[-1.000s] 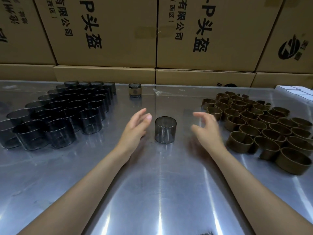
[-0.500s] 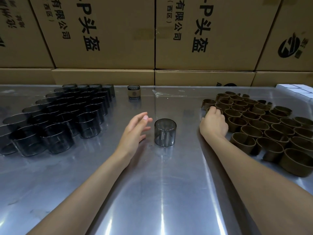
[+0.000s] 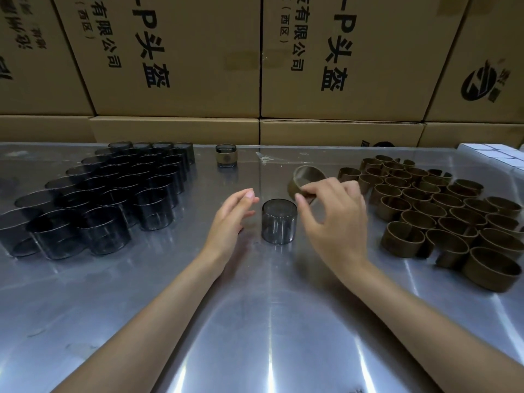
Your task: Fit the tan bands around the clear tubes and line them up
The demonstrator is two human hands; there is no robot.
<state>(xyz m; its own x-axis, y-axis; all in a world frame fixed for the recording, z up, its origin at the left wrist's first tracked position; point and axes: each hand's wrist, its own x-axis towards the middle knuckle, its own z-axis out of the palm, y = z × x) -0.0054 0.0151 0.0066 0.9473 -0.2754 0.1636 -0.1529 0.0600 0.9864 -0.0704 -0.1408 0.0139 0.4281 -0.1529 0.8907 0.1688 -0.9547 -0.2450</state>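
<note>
Now right hand (image 3: 336, 219) pinches one band (image 3: 307, 180); one tube (image 3: 279, 222) centre.

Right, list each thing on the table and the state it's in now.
Lone clear tube: upright, unbanded.
Held tan band: lifted, tilted, pinched by right hand.
Left hand: open, beside the tube.
Banded tube: finished, upright.
Bare tubes: clustered.
Loose bands: piled.

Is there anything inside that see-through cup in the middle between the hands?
The clear tube looks empty: the shiny table shows through its walls. The tan band is not on it; the right hand pinches it just behind.
</note>
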